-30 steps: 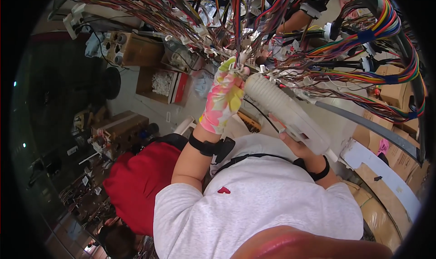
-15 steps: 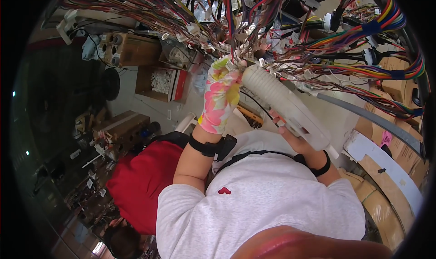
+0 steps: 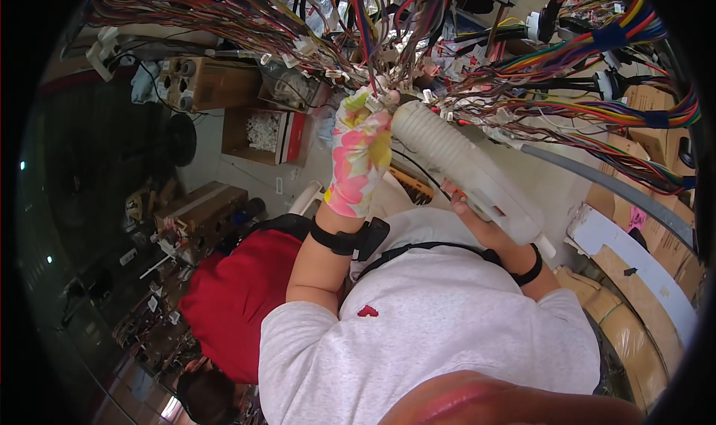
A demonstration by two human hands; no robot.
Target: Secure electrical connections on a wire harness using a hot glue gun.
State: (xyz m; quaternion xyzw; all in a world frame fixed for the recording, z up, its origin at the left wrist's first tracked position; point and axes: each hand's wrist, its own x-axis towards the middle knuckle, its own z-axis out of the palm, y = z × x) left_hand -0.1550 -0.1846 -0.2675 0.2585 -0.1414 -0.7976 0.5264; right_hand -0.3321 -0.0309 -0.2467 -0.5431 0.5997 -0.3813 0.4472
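Observation:
My left hand [image 3: 371,106], in a pink, yellow and white flowered sleeve, is raised to the near edge of a mass of coloured wires [image 3: 403,52]. Its fingers pinch a small white connector [image 3: 383,95] with wires running up from it. My right hand [image 3: 473,216] grips a long off-white handheld tool [image 3: 466,164] from below. This tool has a ribbed round barrel and a smoother, wider rear body; its exact kind is unclear. The barrel's end lies right beside my left fingertips. My right fingers are partly hidden by the tool's body.
Taped wire bundles [image 3: 634,33] hang at the right above a grey curved bar [image 3: 597,175]. Cardboard boxes [image 3: 216,82] and an open box of white parts [image 3: 257,134] stand at the left. A person in red [image 3: 239,298] is close by my left side. More cartons [image 3: 656,246] stand right.
The tool's barrel and my left hand have shifted slightly to the left. Both hands keep their grips.

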